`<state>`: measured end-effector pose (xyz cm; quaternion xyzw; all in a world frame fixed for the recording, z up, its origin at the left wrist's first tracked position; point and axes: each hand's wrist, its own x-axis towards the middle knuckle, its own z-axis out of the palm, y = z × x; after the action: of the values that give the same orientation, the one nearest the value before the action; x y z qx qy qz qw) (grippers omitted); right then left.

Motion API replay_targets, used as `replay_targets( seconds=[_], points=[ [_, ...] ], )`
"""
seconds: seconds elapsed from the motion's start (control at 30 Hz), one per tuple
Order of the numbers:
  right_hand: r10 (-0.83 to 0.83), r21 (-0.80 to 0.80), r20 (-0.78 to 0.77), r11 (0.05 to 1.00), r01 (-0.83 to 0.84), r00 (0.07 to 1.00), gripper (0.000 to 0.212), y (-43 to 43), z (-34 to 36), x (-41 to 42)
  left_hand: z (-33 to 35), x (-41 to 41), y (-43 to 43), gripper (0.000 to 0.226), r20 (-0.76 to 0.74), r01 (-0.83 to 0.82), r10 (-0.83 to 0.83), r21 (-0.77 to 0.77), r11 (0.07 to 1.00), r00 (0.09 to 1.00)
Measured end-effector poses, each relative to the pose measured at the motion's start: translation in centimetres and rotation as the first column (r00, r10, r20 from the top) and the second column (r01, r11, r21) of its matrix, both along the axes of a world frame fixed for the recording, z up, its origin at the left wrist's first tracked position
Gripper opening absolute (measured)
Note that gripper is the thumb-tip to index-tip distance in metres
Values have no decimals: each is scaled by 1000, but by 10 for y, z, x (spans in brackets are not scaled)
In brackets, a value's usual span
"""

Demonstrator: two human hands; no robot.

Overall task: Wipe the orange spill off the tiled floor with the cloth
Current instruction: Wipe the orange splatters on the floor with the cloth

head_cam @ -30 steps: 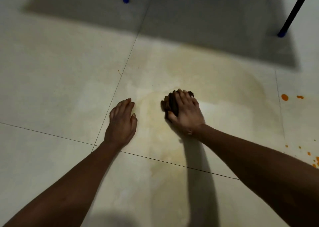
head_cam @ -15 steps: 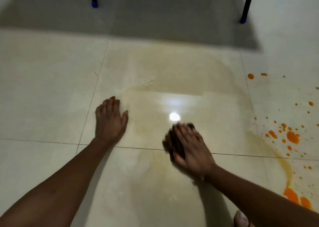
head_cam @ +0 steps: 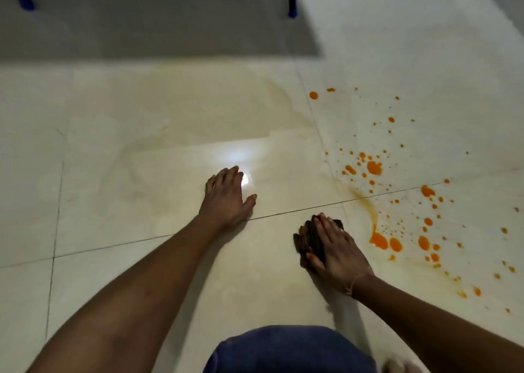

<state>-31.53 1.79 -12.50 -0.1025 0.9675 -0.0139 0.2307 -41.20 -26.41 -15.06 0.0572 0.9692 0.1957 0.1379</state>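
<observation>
thin bracelet [head_cam: 352, 283] on right wrist, blue trousers [head_cam: 289, 350]

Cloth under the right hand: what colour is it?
The cloth is dark brown; the head view shows it.

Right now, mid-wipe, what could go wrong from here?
1. The cloth under the right hand looks dark and bunched. Dragged through the orange blobs beside it, it may smear rather than lift, as the yellowish film on the tiles suggests.
2. The left hand rests flat on that glossy film and might slip.
3. The fine drops scattered farther right could be missed.
</observation>
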Motion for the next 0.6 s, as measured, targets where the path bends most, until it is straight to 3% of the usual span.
replay_targets(
  seconds=[0.17,0.23,0.37,0.53,0.6],
  points=[
    [-202,-34,-102,979,200,974,79,-5,-21,-69,16,-20,34,106,127,14,19,-256,967,992],
    [-116,-76,-122,991,107,986,78,1,-20,-74,15,-23,35,114,122,31,9,-325,945,993],
    [228,-58,0,972,-228,974,80,49,-5,-20,20,-29,46,119,195,31,45,-369,929,980],
    [58,-25,-98,998,-61,993,87,91,-20,-101,30,-41,72,121,269,46,129,-558,829,954],
    [185,-1,-83,983,-186,979,89,98,-20,-124,32,-42,79,116,215,124,4,-578,807,977]
  ],
)
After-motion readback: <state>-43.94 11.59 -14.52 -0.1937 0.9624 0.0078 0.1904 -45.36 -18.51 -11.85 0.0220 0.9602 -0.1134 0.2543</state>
